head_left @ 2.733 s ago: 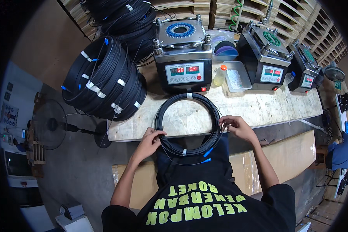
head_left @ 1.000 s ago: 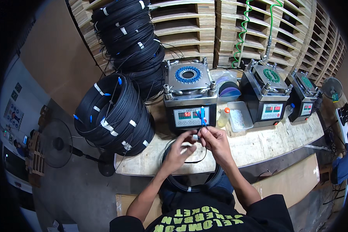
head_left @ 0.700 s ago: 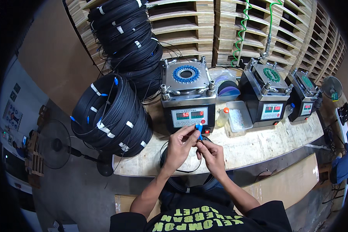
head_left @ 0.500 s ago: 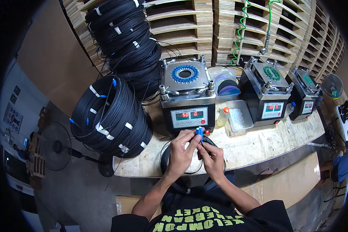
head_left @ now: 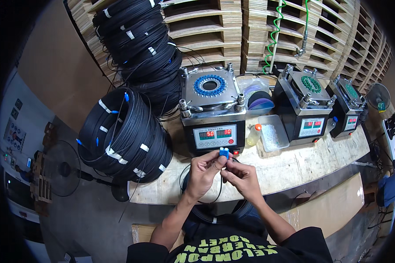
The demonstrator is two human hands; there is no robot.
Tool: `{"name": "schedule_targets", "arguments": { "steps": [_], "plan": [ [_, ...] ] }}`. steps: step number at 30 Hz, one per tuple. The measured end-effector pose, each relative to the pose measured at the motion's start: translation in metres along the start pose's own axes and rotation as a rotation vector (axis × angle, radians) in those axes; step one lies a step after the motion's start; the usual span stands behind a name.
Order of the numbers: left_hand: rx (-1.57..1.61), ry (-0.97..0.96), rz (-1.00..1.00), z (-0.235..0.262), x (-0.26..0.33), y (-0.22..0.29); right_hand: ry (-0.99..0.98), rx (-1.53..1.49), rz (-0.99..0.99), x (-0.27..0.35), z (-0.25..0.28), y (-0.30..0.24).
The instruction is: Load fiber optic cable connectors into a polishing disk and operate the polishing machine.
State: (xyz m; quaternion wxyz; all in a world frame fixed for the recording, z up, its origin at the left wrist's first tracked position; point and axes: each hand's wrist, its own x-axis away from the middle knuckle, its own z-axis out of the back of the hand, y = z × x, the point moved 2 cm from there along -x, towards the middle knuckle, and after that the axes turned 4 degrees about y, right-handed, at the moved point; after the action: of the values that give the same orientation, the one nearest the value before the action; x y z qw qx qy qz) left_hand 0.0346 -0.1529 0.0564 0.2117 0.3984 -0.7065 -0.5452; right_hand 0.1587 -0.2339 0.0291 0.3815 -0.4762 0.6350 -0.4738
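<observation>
A small blue fibre-optic adapter (head_left: pixel 224 152) with two pale ends stands upright between the thumb and fingers of my left hand (head_left: pixel 203 176). Just below it, my right hand (head_left: pixel 241 177) is closed in a pinch on a thin black cable (head_left: pixel 220 191); any connector end there is hidden by the fingers. The cable hangs down in a loop towards a black cable coil (head_left: pixel 215 218) at my lap. Both hands are close together over the table's front edge, before the nearest polishing machine (head_left: pixel 215 131).
Black cable coils (head_left: pixel 147 144) with blue connectors stand on the left, before a taller stack (head_left: pixel 138 39). Two more polishing machines (head_left: pixel 308 127) (head_left: pixel 346 105) are at right. Between them and the nearest machine are an orange-capped bottle (head_left: pixel 253 136) and a clear tray (head_left: pixel 274 142). Wooden pallets (head_left: pixel 197 26) rise behind.
My hands have come slightly lower, and the adapter now shows its broad side with both pale ends visible. My right hand has shifted a little rightward. Figures on the machine displays have changed.
</observation>
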Motion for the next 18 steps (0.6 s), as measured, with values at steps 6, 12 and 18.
{"name": "schedule_targets", "arguments": {
  "steps": [6, 12, 18],
  "plan": [
    [-0.199, 0.071, -0.263, 0.006, -0.004, -0.004, 0.026, -0.107, 0.219, -0.023, 0.018, -0.012],
    [-0.385, 0.012, -0.396, 0.002, -0.006, 0.009, -0.133, 0.222, 0.376, -0.034, 0.015, -0.056],
    [-0.570, 0.016, -0.568, 0.009, -0.012, 0.004, -0.132, 0.124, 0.307, -0.036, 0.013, -0.052]
  ]
}}
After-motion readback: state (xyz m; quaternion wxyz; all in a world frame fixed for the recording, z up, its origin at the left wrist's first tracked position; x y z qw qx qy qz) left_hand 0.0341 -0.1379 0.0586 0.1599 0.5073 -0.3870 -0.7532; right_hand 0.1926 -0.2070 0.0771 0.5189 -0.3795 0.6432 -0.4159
